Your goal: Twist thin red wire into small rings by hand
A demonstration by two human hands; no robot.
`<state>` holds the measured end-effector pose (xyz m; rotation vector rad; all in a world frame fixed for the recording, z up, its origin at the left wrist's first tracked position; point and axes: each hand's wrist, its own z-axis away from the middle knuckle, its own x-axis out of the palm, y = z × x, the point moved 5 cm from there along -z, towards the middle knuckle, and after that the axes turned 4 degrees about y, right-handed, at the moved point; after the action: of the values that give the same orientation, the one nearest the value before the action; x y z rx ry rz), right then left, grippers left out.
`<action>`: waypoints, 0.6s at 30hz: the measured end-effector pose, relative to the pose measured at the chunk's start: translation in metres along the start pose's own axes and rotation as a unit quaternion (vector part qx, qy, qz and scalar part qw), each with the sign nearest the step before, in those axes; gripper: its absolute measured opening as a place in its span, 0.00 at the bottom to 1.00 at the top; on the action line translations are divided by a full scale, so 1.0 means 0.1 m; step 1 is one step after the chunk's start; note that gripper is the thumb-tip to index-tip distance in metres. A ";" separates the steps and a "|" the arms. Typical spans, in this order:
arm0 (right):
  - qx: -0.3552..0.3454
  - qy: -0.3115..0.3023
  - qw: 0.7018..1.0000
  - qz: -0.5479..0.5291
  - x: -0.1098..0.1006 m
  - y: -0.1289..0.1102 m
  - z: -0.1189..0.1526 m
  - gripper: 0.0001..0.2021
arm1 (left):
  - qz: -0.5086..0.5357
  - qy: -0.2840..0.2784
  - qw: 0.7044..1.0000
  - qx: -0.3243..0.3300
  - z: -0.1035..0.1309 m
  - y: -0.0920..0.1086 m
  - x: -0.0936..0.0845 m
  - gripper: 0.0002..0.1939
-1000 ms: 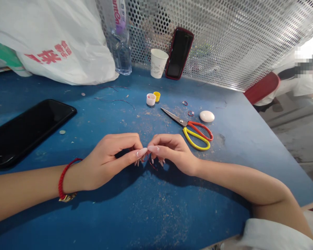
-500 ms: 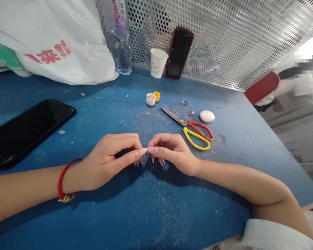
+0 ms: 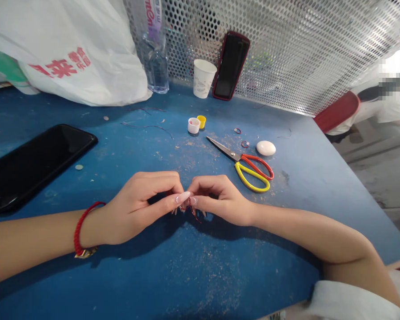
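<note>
While scissors (image 3: 233,155) lie just beyond, the left hand (image 3: 133,205) and right hand (image 3: 228,202) meet — fingers (image 3: 182,197) pinching red cord (image 3: 196,216).

Two hands (image 3: 126,209), two phones (image 3: 42,164), two tubs (image 3: 194,126), two rings (image 3: 245,147), one pair of scissors (image 3: 233,154), one cup (image 3: 204,81), one bottle (image 3: 158,66), one bag (image 3: 96,40), one white oval (image 3: 266,148), one bracelet (image 3: 78,232).

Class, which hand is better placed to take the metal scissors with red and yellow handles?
Probably the right hand: the scissors lie just beyond it, handles nearest, while the left hand is farther away.
</note>
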<state>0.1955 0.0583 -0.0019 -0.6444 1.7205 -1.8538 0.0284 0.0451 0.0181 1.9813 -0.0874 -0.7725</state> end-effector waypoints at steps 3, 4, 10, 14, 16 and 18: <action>-0.001 -0.005 1.000 0.013 0.00 -0.01 0.00 0.20 | 0.002 0.008 1.000 0.000 0.01 -0.01 0.01 0.15; -0.001 -0.007 1.000 0.014 -0.01 -0.01 0.00 0.19 | 0.004 0.011 1.000 -0.001 0.02 -0.01 0.01 0.15; -0.010 -0.018 0.999 0.035 0.00 -0.02 0.00 0.14 | -0.005 -0.001 1.000 0.025 0.03 -0.01 0.05 0.14; -0.020 -0.021 0.999 0.043 0.01 -0.03 0.00 0.13 | -0.003 -0.008 1.000 0.030 0.03 -0.01 0.05 0.15; -0.025 -0.022 0.998 0.045 0.02 -0.04 0.00 0.12 | -0.003 -0.013 0.999 0.031 0.03 -0.01 0.06 0.15; -0.029 -0.023 0.998 0.045 0.02 -0.04 0.00 0.12 | -0.001 -0.015 0.999 0.035 0.03 -0.01 0.07 0.15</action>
<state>0.1934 0.0571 0.0023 -0.6182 1.7506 -1.7208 0.0317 0.0410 0.0130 2.0373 -0.1313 -0.8096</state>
